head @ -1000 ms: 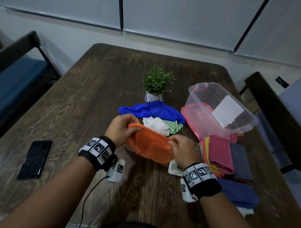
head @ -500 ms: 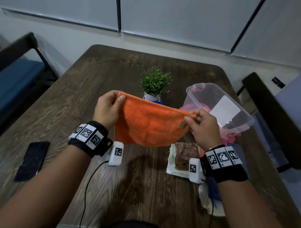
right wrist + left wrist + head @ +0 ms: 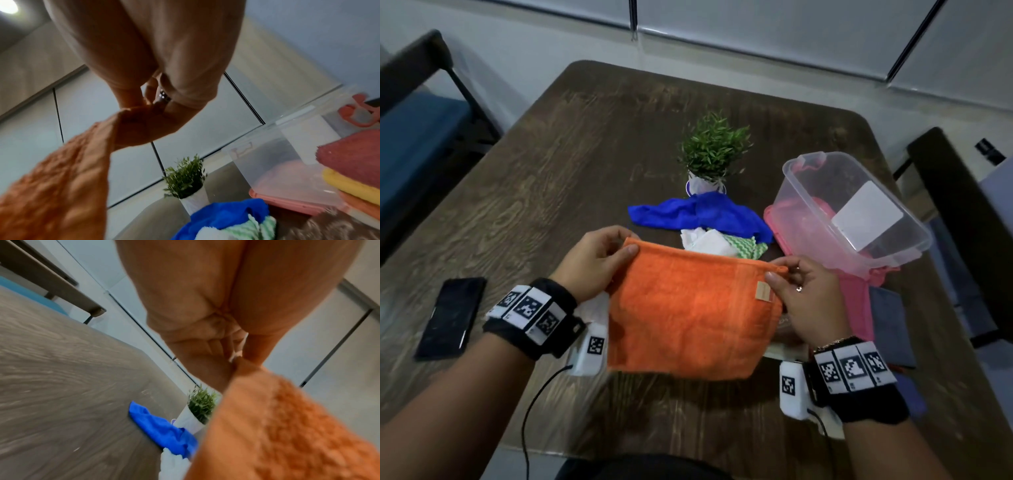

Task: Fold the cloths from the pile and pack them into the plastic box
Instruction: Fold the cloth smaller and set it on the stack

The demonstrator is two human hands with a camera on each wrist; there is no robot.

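An orange cloth (image 3: 688, 315) hangs spread out above the near part of the table. My left hand (image 3: 599, 260) pinches its upper left corner, and my right hand (image 3: 801, 291) pinches its upper right corner beside a small tan label. Both wrist views show the pinched orange cloth (image 3: 287, 426) (image 3: 61, 178) close up. Behind it lies the pile: a blue cloth (image 3: 698, 214), a white cloth (image 3: 705, 241) and a green zigzag cloth (image 3: 744, 246). The clear plastic box (image 3: 852, 209) stands tilted on its pink lid (image 3: 774, 219) at the right.
A small potted plant (image 3: 710, 154) stands behind the pile. A black phone (image 3: 452, 317) lies at the left. Folded cloths, pink (image 3: 854, 308) and dark blue-grey (image 3: 890, 325), are stacked at the right near the box. Chairs flank the wooden table (image 3: 568, 164).
The orange cloth went from bunched on the table to lifted and spread between both hands. It has since come down lower and nearer to me, still stretched by its top corners.
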